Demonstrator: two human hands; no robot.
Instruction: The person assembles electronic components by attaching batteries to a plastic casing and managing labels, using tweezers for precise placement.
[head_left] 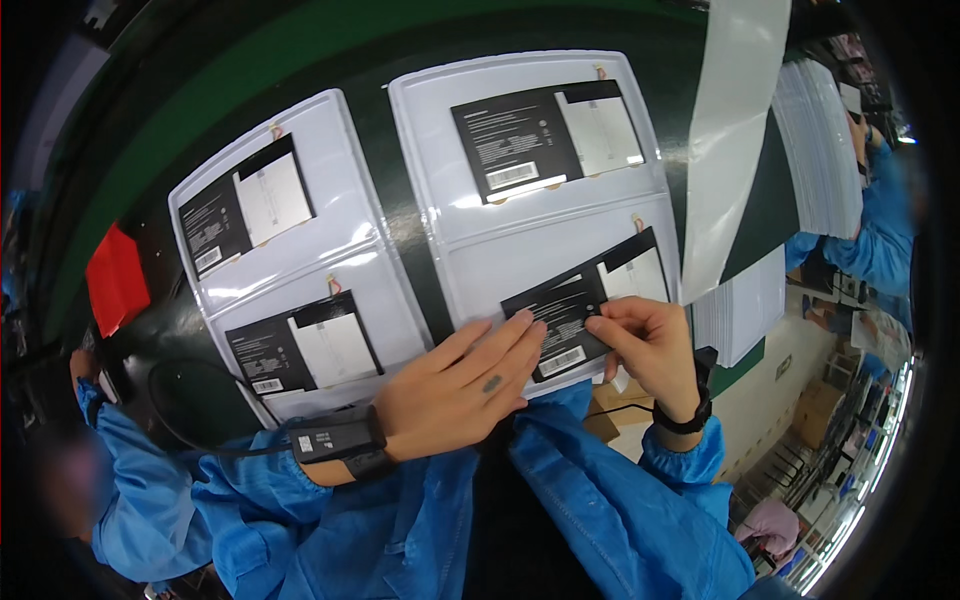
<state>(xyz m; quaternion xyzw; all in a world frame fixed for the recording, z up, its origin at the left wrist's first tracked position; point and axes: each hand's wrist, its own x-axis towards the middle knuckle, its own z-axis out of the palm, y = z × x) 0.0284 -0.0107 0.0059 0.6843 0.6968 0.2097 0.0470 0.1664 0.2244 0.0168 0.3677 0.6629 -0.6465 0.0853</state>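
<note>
In the near half of the right white plastic tray (460, 265) lies a flat battery (635, 278) with a pale silver section and a small coloured lead. A black printed label (565, 320) covers its left part, its top edge slightly askew. My left hand (455, 385) is stretched out flat, fingertips resting on the label's left side. With thumb and fingers closed, my right hand (645, 345) pinches the label's right edge, beside the silver section. Another battery (545, 140) sits in the tray's far half.
To the left, a second white tray (355, 210) holds two similar batteries (245, 200). A red packet (117, 280) lies beyond it. A pale strip (730, 150) hangs at right, before stacked white trays (820, 150). Co-workers in blue sleeves (880, 240) are on both sides.
</note>
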